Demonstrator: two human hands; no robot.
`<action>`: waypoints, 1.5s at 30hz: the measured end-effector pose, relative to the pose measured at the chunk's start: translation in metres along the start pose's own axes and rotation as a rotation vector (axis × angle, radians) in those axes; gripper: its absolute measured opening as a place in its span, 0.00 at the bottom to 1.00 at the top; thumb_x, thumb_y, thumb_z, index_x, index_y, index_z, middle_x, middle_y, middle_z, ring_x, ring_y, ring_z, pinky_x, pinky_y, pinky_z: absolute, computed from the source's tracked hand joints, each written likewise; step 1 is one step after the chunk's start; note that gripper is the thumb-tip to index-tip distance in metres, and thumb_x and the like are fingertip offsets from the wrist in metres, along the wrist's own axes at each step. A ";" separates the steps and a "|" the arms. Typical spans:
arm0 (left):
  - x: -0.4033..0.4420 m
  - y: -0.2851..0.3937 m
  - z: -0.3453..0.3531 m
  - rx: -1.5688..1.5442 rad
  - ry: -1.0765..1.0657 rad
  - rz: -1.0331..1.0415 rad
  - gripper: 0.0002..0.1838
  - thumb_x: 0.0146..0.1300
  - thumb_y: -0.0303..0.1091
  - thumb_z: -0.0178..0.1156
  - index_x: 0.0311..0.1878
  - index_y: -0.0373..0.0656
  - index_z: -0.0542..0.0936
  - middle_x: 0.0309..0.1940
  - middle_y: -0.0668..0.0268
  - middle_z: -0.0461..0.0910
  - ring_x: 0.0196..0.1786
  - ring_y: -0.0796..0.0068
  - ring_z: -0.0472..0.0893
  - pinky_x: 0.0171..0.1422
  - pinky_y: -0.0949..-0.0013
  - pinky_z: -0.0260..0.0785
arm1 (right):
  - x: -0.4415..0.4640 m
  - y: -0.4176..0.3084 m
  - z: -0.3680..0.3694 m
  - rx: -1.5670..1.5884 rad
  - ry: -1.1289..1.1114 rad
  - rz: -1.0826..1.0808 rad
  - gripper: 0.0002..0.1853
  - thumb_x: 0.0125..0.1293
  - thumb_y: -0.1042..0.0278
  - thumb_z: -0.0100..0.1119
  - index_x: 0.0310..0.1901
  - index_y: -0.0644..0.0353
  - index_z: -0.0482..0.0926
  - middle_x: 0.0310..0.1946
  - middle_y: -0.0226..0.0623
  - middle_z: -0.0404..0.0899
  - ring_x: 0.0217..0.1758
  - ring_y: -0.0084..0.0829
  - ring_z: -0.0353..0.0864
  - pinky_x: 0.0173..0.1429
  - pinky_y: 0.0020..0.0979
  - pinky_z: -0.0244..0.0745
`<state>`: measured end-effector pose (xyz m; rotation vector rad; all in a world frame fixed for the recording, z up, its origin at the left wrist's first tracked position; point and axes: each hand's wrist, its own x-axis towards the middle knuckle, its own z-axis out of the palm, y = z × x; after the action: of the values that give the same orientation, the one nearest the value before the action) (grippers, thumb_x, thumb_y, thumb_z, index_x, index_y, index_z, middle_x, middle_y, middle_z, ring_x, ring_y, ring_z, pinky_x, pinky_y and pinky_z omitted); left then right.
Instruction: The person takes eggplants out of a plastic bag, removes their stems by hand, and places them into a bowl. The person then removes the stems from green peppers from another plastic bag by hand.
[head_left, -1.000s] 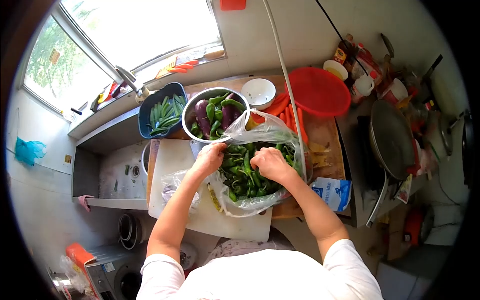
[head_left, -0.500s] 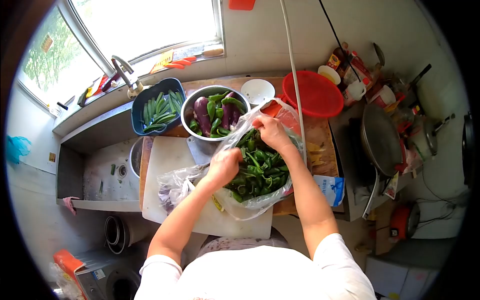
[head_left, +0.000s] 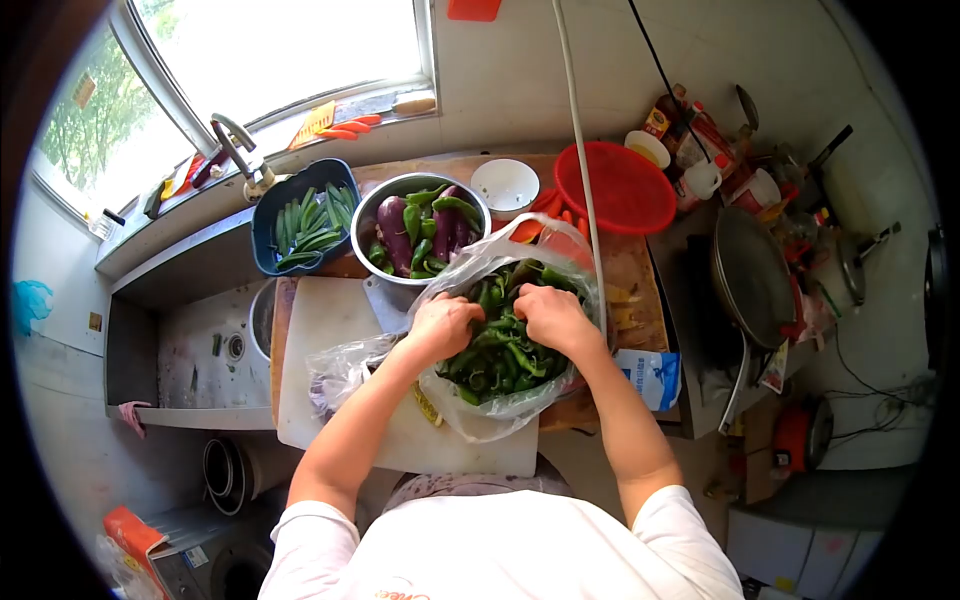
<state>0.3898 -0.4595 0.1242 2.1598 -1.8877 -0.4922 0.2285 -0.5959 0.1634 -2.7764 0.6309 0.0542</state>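
A clear plastic bag [head_left: 500,425] full of green peppers [head_left: 507,365] lies wide open on the counter, partly over a white cutting board [head_left: 325,310]. My left hand [head_left: 447,327] is at the bag's left side, its fingers curled in against the peppers; what they grip is hidden. From the right, my right hand [head_left: 553,318] reaches inside the opening, fingers closed around green peppers. Just behind the bag stands a metal bowl [head_left: 360,245] holding eggplants [head_left: 395,232] and more green peppers. Another crumpled plastic bag [head_left: 335,375] rests on the board to the left.
A blue basin [head_left: 262,235] of okra stands beside the sink [head_left: 190,340]. Further back are a white bowl [head_left: 505,187] and a red plastic basket [head_left: 615,188]. On the right, a wok [head_left: 755,280] sits on the stove, near a blue-white packet [head_left: 652,380].
My right hand has moved from the bag's upper rim down among the peppers. My left hand has shifted slightly toward the peppers. The bag's mouth is spread wider.
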 end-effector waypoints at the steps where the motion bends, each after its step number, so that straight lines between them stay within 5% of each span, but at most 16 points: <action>1: -0.005 0.001 -0.005 -0.059 -0.055 0.072 0.17 0.48 0.27 0.57 0.44 0.51 0.83 0.44 0.65 0.81 0.50 0.59 0.76 0.56 0.61 0.69 | -0.003 -0.003 -0.016 0.019 -0.053 0.078 0.12 0.53 0.78 0.51 0.35 0.54 0.84 0.36 0.40 0.82 0.43 0.43 0.81 0.49 0.43 0.75; 5: -0.014 0.014 -0.010 -0.070 -0.125 0.112 0.15 0.52 0.27 0.53 0.40 0.49 0.84 0.44 0.64 0.82 0.49 0.58 0.77 0.54 0.61 0.70 | 0.015 0.017 -0.009 0.141 0.230 0.098 0.15 0.54 0.79 0.48 0.40 0.57 0.83 0.39 0.46 0.82 0.45 0.46 0.82 0.51 0.44 0.75; 8: 0.001 0.031 -0.015 -0.074 0.053 -0.222 0.10 0.55 0.29 0.54 0.38 0.47 0.83 0.40 0.60 0.83 0.46 0.56 0.79 0.50 0.58 0.71 | 0.033 0.036 0.014 0.202 0.426 0.006 0.17 0.55 0.80 0.48 0.46 0.57 0.79 0.44 0.47 0.81 0.48 0.49 0.80 0.53 0.45 0.75; 10: 0.019 0.027 -0.003 -0.124 0.221 -0.245 0.07 0.59 0.33 0.56 0.38 0.46 0.81 0.37 0.58 0.82 0.45 0.54 0.80 0.49 0.54 0.72 | 0.032 0.037 0.011 0.136 0.512 0.057 0.18 0.55 0.81 0.49 0.47 0.58 0.77 0.46 0.48 0.80 0.49 0.50 0.79 0.53 0.44 0.75; 12: 0.036 0.021 0.009 -0.169 0.261 -0.245 0.08 0.59 0.34 0.57 0.41 0.47 0.81 0.39 0.57 0.82 0.46 0.53 0.80 0.49 0.54 0.72 | 0.028 0.047 0.010 0.126 0.479 0.077 0.14 0.54 0.82 0.50 0.42 0.61 0.78 0.43 0.47 0.80 0.48 0.49 0.79 0.52 0.44 0.75; 17: 0.056 0.024 0.021 -0.212 0.055 -0.286 0.31 0.51 0.39 0.66 0.61 0.53 0.72 0.46 0.56 0.81 0.49 0.54 0.80 0.54 0.57 0.71 | 0.022 0.060 0.001 0.117 0.426 0.015 0.12 0.54 0.80 0.50 0.39 0.61 0.80 0.40 0.47 0.81 0.45 0.48 0.80 0.50 0.43 0.74; 21: 0.045 0.013 0.011 -0.375 0.012 -0.074 0.27 0.50 0.37 0.66 0.56 0.46 0.75 0.37 0.58 0.84 0.43 0.53 0.81 0.51 0.58 0.72 | 0.020 0.065 0.019 -0.069 0.451 -0.010 0.09 0.52 0.79 0.52 0.33 0.60 0.80 0.35 0.43 0.80 0.45 0.45 0.79 0.50 0.43 0.73; 25: 0.023 0.006 -0.011 -0.731 0.219 -0.102 0.13 0.60 0.23 0.59 0.49 0.35 0.75 0.33 0.60 0.85 0.37 0.71 0.83 0.43 0.69 0.73 | 0.024 0.063 0.029 -0.025 0.533 -0.037 0.05 0.51 0.77 0.52 0.27 0.60 0.79 0.30 0.41 0.78 0.44 0.45 0.78 0.49 0.44 0.72; 28: 0.016 -0.013 0.000 -0.924 0.145 -0.263 0.13 0.60 0.24 0.60 0.49 0.37 0.77 0.33 0.59 0.84 0.39 0.71 0.83 0.43 0.68 0.74 | 0.023 0.040 0.015 0.068 0.499 -0.081 0.06 0.51 0.76 0.54 0.29 0.61 0.80 0.32 0.42 0.80 0.42 0.44 0.79 0.49 0.42 0.73; 31: 0.004 -0.008 -0.011 -0.508 0.063 -0.211 0.11 0.60 0.32 0.63 0.45 0.39 0.81 0.34 0.59 0.84 0.39 0.67 0.83 0.44 0.65 0.74 | 0.007 0.011 0.010 0.167 0.346 -0.068 0.08 0.53 0.75 0.57 0.35 0.61 0.82 0.36 0.41 0.81 0.44 0.42 0.80 0.52 0.41 0.74; 32: 0.003 0.002 -0.022 -0.347 -0.083 -0.267 0.16 0.59 0.44 0.65 0.42 0.42 0.82 0.34 0.61 0.83 0.40 0.65 0.82 0.44 0.64 0.73 | 0.003 0.007 0.013 0.180 0.320 -0.042 0.08 0.53 0.75 0.57 0.36 0.61 0.82 0.36 0.41 0.82 0.44 0.42 0.80 0.52 0.41 0.74; 35: 0.005 0.013 -0.006 0.054 -0.006 -0.109 0.21 0.54 0.55 0.65 0.38 0.47 0.81 0.35 0.63 0.82 0.47 0.58 0.78 0.49 0.57 0.70 | -0.001 0.003 0.025 0.177 0.322 -0.014 0.11 0.53 0.75 0.52 0.37 0.61 0.82 0.33 0.42 0.82 0.43 0.43 0.81 0.52 0.41 0.75; 40: 0.017 0.030 -0.002 0.286 0.004 -0.136 0.12 0.51 0.40 0.63 0.40 0.50 0.81 0.36 0.64 0.82 0.49 0.60 0.77 0.53 0.55 0.64 | 0.011 0.004 0.028 0.290 0.461 -0.034 0.14 0.57 0.76 0.50 0.45 0.60 0.79 0.40 0.44 0.82 0.43 0.48 0.81 0.49 0.45 0.76; 42: 0.014 0.013 -0.007 -0.149 0.140 -0.355 0.10 0.56 0.38 0.61 0.40 0.47 0.79 0.38 0.60 0.84 0.46 0.60 0.81 0.53 0.60 0.68 | 0.008 0.008 0.021 0.268 0.394 0.080 0.14 0.57 0.76 0.50 0.44 0.61 0.80 0.41 0.45 0.82 0.41 0.48 0.81 0.47 0.44 0.76; 44: 0.009 -0.024 -0.003 -1.157 0.154 -0.320 0.08 0.62 0.36 0.58 0.38 0.41 0.76 0.37 0.59 0.84 0.40 0.68 0.82 0.48 0.64 0.71 | -0.003 0.010 0.023 0.528 0.495 0.133 0.09 0.58 0.73 0.55 0.39 0.62 0.81 0.34 0.47 0.82 0.36 0.47 0.82 0.43 0.41 0.77; 45: 0.002 -0.013 -0.016 -1.290 0.215 -0.372 0.08 0.63 0.35 0.57 0.38 0.40 0.75 0.37 0.60 0.84 0.39 0.71 0.82 0.46 0.65 0.72 | -0.011 0.007 0.017 0.658 0.463 0.177 0.08 0.58 0.71 0.56 0.37 0.62 0.81 0.32 0.47 0.82 0.36 0.47 0.82 0.42 0.40 0.77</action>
<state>0.4083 -0.4600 0.1333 1.4870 -0.6183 -1.0855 0.2162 -0.5922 0.1463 -2.0889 0.8196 -0.6536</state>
